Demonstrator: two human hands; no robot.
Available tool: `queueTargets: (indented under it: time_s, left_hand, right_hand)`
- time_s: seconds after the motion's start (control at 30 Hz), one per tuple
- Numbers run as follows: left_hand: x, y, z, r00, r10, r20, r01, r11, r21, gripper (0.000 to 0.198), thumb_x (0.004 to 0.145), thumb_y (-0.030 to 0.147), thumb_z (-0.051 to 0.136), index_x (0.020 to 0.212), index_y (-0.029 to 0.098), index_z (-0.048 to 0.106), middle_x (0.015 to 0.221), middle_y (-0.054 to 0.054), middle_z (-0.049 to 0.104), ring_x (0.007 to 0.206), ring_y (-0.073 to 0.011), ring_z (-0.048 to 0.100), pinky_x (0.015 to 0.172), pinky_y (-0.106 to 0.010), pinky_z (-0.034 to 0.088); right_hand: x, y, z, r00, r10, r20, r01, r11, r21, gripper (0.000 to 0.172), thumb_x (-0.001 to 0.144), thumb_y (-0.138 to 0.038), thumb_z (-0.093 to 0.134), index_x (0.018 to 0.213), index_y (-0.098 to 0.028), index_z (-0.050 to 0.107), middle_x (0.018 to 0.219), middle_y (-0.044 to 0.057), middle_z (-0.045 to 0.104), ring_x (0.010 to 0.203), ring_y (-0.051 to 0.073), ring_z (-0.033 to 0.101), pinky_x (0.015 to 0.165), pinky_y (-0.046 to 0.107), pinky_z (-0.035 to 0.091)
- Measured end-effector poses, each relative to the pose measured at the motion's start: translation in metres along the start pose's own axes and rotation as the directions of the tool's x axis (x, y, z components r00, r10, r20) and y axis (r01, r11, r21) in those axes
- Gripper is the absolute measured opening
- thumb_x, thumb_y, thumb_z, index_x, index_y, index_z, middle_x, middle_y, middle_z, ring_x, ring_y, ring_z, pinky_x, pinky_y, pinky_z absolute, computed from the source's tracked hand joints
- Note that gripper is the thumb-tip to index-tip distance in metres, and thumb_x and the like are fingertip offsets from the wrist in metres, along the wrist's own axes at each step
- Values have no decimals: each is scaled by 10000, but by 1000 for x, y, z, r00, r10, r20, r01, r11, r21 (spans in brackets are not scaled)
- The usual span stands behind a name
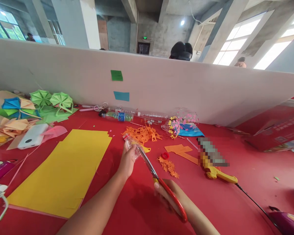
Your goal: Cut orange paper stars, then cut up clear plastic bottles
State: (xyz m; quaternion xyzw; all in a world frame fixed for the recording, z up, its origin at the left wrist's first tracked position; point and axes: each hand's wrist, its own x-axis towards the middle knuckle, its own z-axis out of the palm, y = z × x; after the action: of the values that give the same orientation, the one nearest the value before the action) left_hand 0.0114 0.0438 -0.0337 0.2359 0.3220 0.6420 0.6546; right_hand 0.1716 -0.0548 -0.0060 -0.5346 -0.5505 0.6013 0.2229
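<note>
My left hand (127, 162) is closed around a clear plastic bottle piece (136, 152) with a narrow neck, held a little above the red table. In my right hand (170, 194) is a pair of scissors (150, 168) with red handles. Its blades reach up to the left and meet the plastic near my left fingers. Whether they cut into it, I cannot tell. Just beyond lies a heap of orange paper scraps (147, 133). Small orange paper stars (169, 166) and a red ring (165, 155) rest right of the blades, near orange strips (180, 149).
Yellow paper sheets (66, 169) cover the left side. A yellow glue gun (220, 174) with a black cord lies right. Plastic bottles (127, 116) and a star-covered bottle piece (173, 126) line the white partition (88, 71). Folded green paper umbrellas (61, 99) stand far left.
</note>
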Motion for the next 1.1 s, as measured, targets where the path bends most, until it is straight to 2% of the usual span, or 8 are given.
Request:
queueTargets:
  time_s: [0.13,0.3,0.47,0.73,0.83,0.93,1.0,1.1]
  left_hand:
    - [-4,4,2,992,-82,96,100,976,-196,394,702,208,657,1071,248,527,879,-8,618,849,-171,618,780,-319,468]
    - [-4,4,0,988,-153,36,157,972,-178,362,717,317,674,1038,218,539,908,-47,635,876,-185,608,812,-327,449]
    - [-2,3,0,991,-120,50,127,978,-163,333,683,247,681,981,222,536,899,-24,619,811,-148,593,738,-272,444]
    - [0,4,2,991,-130,-9,128,981,-144,306,685,212,682,956,236,542,849,14,598,764,-128,594,705,-266,472]
    - [1,3,-1,993,-113,31,116,988,-105,345,695,255,715,992,237,541,842,12,598,770,-124,601,727,-269,484]
    - [1,2,-3,992,-105,67,110,991,-75,375,699,286,730,1016,230,538,826,10,599,756,-122,603,714,-265,487]
    - [1,1,-4,993,-108,53,111,991,-68,374,695,299,737,1004,219,540,821,7,602,747,-123,605,705,-266,490]
    - [2,0,-5,993,-112,24,114,992,-56,378,689,308,743,995,210,545,828,0,616,732,-123,610,701,-266,490]
  right_hand:
    - [6,0,-9,979,-64,-196,9,963,-270,454,743,-596,540,583,-220,343,479,-71,339,399,89,379,415,209,266]
    - [10,4,-17,894,-192,-405,-138,741,-657,416,767,-500,508,556,-222,280,497,-52,310,465,110,267,467,233,191]
    - [8,10,-22,832,-310,-460,-200,606,-770,361,775,-458,509,577,-227,314,491,-30,386,450,123,292,480,241,175]
    - [5,13,-29,797,-415,-439,-177,534,-827,333,777,-465,512,586,-219,395,547,16,503,452,130,373,485,246,171]
    - [6,11,-27,796,-365,-483,-200,594,-779,344,760,-432,532,548,-221,362,509,8,461,452,134,361,490,260,155]
    - [6,4,-25,848,-202,-490,-146,799,-583,342,745,-431,566,554,-225,371,494,-13,433,469,137,385,487,254,217]
    - [5,-2,-23,924,-93,-372,-56,927,-371,319,746,-420,574,568,-218,404,511,-14,471,487,139,435,498,252,288]
    - [0,-10,-20,980,-97,-171,79,991,-109,259,765,-346,554,580,-194,457,549,0,540,526,138,497,542,259,365]
